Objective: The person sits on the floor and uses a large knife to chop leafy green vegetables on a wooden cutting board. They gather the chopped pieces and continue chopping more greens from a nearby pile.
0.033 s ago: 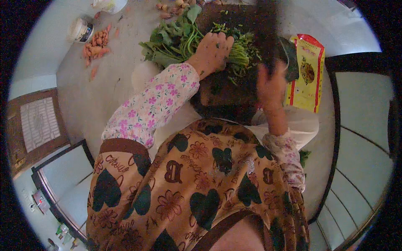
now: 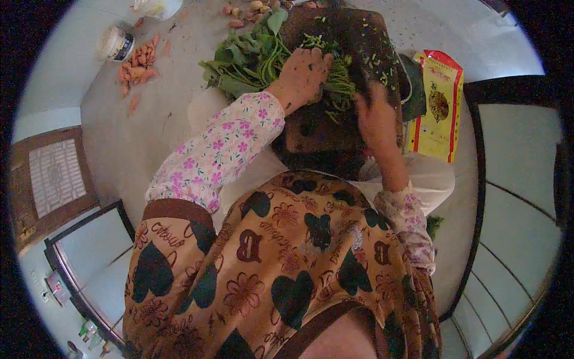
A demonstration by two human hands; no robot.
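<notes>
My left hand (image 2: 303, 75) is closed over a bunch of leafy green stems (image 2: 263, 63), pressing it onto a dark wooden chopping board (image 2: 329, 137). Leaves spread out to the left of this hand, and cut stem ends (image 2: 341, 84) stick out to its right. My right hand (image 2: 378, 116), smeared by motion, is closed just right of the cut ends, over the board's right part. It grips a knife, whose dark blade hardly stands out from the board now. Chopped green bits (image 2: 376, 63) lie scattered on the board.
A yellow and red packet (image 2: 439, 107) lies right of the board, by a dark green thing (image 2: 414, 87). Orange-red pieces (image 2: 139, 66) lie in a pile at the far left, near a white tub (image 2: 115, 43). Small brownish roots or bulbs (image 2: 251, 11) lie beyond the greens.
My right hand has shifted a little left, toward the cut ends. The broad dark blur of the blade above it is gone, uncovering the board's right side. My left hand stays put.
</notes>
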